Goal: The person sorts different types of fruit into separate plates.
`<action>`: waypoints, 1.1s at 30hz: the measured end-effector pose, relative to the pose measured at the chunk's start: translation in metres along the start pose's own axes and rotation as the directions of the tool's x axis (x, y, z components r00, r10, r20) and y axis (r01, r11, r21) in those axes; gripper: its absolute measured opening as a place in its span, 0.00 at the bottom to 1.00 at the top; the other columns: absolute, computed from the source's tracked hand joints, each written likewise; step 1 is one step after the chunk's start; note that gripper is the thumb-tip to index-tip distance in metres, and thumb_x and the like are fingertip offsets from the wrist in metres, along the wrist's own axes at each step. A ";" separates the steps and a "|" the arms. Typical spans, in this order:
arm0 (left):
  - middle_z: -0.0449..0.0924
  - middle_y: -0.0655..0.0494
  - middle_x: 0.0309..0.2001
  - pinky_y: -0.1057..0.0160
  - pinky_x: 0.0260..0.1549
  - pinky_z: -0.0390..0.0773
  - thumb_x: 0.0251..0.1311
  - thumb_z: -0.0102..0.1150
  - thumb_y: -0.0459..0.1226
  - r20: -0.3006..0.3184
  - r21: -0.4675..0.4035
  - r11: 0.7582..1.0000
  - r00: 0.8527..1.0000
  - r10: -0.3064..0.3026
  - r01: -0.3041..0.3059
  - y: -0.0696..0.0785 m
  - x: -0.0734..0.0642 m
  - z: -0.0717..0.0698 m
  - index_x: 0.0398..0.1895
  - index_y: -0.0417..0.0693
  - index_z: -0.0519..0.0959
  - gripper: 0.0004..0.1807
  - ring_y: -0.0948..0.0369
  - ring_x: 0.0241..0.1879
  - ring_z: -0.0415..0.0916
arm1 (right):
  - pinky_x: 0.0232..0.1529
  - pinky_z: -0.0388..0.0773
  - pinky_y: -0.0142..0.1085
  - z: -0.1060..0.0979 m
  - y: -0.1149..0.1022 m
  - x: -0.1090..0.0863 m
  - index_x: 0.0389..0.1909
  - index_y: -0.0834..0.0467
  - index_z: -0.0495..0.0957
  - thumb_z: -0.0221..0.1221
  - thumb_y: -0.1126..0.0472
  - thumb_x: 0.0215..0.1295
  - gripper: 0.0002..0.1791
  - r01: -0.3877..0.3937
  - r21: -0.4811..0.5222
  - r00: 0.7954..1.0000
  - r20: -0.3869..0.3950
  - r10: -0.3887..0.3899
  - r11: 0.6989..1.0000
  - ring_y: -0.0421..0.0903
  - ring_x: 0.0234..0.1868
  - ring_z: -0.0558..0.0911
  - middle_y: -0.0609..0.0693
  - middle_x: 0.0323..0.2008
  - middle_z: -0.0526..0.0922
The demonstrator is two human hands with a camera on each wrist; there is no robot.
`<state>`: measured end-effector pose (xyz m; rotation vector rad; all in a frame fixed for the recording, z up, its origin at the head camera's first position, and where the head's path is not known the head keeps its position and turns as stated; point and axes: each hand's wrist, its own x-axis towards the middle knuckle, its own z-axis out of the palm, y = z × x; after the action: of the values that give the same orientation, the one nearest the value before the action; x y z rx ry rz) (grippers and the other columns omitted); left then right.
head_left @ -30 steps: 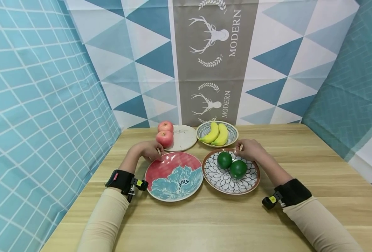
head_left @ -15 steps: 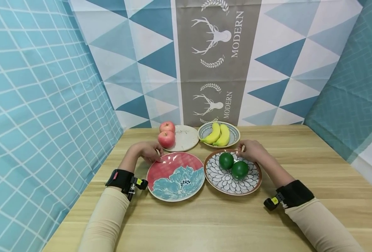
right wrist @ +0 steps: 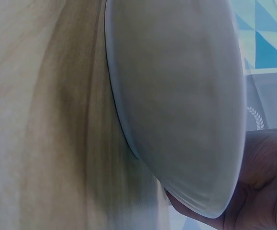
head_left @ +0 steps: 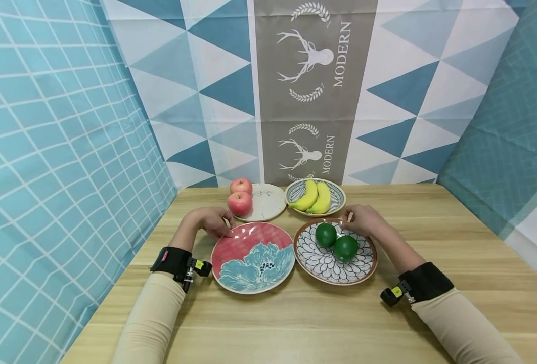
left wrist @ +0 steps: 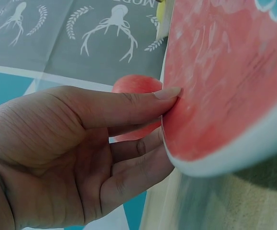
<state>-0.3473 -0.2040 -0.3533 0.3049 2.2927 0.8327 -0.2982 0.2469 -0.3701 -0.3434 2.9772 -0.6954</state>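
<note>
My left hand (head_left: 214,221) pinches the back-left rim of a red plate (head_left: 241,242) with a blue flower. In the left wrist view, the thumb of this hand (left wrist: 71,129) lies on the plate's (left wrist: 215,100) upper face and the fingers are at or below its edge. At the back-right rim of a white petal-patterned plate (head_left: 314,263) with a brown edge, my right hand (head_left: 364,221) holds on. Two round green fruits (head_left: 345,248) sit in that plate. The right wrist view shows its pale underside (right wrist: 176,96), with the right hand (right wrist: 262,182) partly hidden behind it.
Behind the red plate, two apples (head_left: 239,203) stand at the left side of a pale flat plate (head_left: 268,202). Two bananas (head_left: 321,198) lie in a patterned bowl (head_left: 338,197) farther right. A patterned cloth (head_left: 305,101) hangs behind the wooden table (head_left: 305,328).
The head view has shifted slightly. Both hands keep their hold on the plate rims, and the plates and fruit show no clear movement on the table.
</note>
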 end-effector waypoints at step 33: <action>0.77 0.50 0.35 0.58 0.38 0.81 0.64 0.61 0.31 -0.002 -0.071 0.997 1.000 -0.008 0.008 -0.004 -0.002 0.003 0.48 0.38 0.78 0.11 0.61 0.30 0.75 | 0.56 0.73 0.53 -0.047 -0.126 0.034 0.62 0.60 0.71 0.60 0.51 0.67 0.27 0.183 -0.157 0.961 -0.181 -0.210 0.971 0.58 0.57 0.75 0.58 0.57 0.77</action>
<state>-0.3436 -0.2063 -0.3564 0.2628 2.2600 0.9082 -0.3114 0.1489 -0.2728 -0.6234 3.2204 -0.5694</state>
